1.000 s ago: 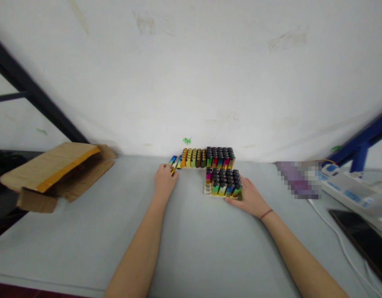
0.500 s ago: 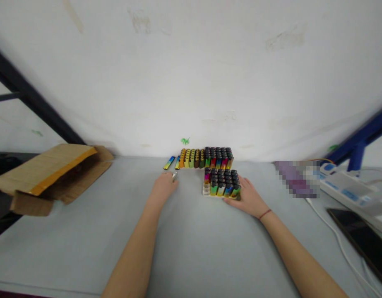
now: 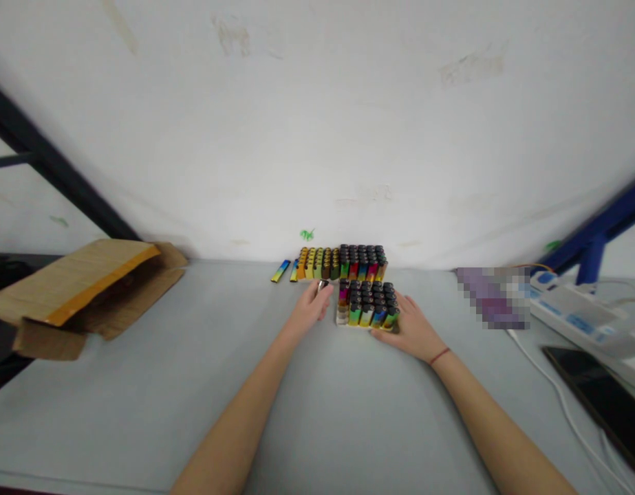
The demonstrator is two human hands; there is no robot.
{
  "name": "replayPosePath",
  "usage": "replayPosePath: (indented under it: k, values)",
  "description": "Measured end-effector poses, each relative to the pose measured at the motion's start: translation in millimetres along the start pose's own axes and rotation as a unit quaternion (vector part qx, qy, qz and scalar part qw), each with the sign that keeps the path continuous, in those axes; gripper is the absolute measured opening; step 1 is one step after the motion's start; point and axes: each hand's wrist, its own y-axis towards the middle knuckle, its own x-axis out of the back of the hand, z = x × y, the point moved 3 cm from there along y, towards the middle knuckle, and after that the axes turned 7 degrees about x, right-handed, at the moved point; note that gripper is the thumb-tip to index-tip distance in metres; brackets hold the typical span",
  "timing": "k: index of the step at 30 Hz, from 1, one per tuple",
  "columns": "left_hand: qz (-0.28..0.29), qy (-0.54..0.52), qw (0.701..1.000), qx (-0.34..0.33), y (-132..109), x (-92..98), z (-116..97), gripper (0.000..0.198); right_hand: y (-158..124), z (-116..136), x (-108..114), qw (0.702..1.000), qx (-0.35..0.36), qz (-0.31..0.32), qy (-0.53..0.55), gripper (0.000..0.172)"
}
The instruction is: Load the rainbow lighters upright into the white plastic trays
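Observation:
A small tray of colourful lighters (image 3: 367,304) with black caps stands on the grey table (image 3: 317,412). My right hand (image 3: 407,326) rests against the tray's right front corner, fingers wrapped at its side. My left hand (image 3: 311,308) is just left of the tray, fingers closed on a single lighter (image 3: 323,284) whose metal top shows. A second, larger block of lighters (image 3: 342,262) stands behind, against the wall. Two loose lighters (image 3: 286,270) lie flat to the left of that block.
An open cardboard box (image 3: 84,289) lies on its side at the far left. At the right are a white power strip (image 3: 580,313), a white cable and a dark phone (image 3: 600,399). A blurred purple object (image 3: 490,295) sits between tray and strip.
My left hand picked one lighter from the loose ones at the left and carried it right, up to the tray's left edge. My right hand stayed on the tray.

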Motion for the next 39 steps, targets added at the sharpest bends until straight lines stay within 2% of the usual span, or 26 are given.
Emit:
replayPosePath:
  k: [4, 8, 11, 18, 24, 28, 32, 35, 39]
  values:
    - [-0.005, 0.044, 0.999, -0.023, -3.8, -4.5, -0.9, 0.045, 0.4, 0.5, 0.8, 1.0, -0.001, -0.002, 0.002, 0.081]
    - [-0.022, 0.005, 1.0, -0.022, -3.2, -1.6, -3.7, 0.039, 0.8, 0.9, 1.7, 1.0, 0.0, 0.0, 0.003, 0.083]
    - [-0.057, -0.015, 0.998, -0.027, -1.9, 3.2, -6.7, 0.032, 0.7, 1.5, 2.0, 1.0, -0.001, -0.003, 0.005, 0.082]
    - [-0.094, -0.009, 0.993, -0.072, 3.3, 13.0, -5.3, 0.042, 0.6, 1.0, 1.0, 1.0, -0.003, 0.002, 0.001, 0.081]
    - [-0.199, 0.009, 0.972, -0.124, 1.2, 25.1, -10.2, 0.047, 1.1, -0.6, 1.1, 1.0, 0.0, 0.002, 0.001, 0.083]
    - [-0.21, -0.053, 0.97, -0.109, 1.9, 29.3, -12.6, 0.049, 1.0, -0.8, 1.0, 1.0, 0.0, -0.003, 0.003, 0.084]
    - [-0.241, -0.149, 0.956, -0.072, 4.7, 31.2, -13.1, 0.039, 0.7, -0.4, 0.5, 1.0, -0.001, -0.003, 0.0, 0.084]
    - [-0.241, -0.211, 0.946, -0.058, 5.7, 31.6, -15.8, 0.03, 0.4, -0.1, 0.0, 1.0, -0.003, -0.001, -0.003, 0.084]
    - [-0.246, -0.217, 0.942, -0.074, 3.6, 32.3, -18.9, 0.024, 0.0, -0.4, -0.3, 1.0, -0.006, -0.008, -0.001, 0.083]
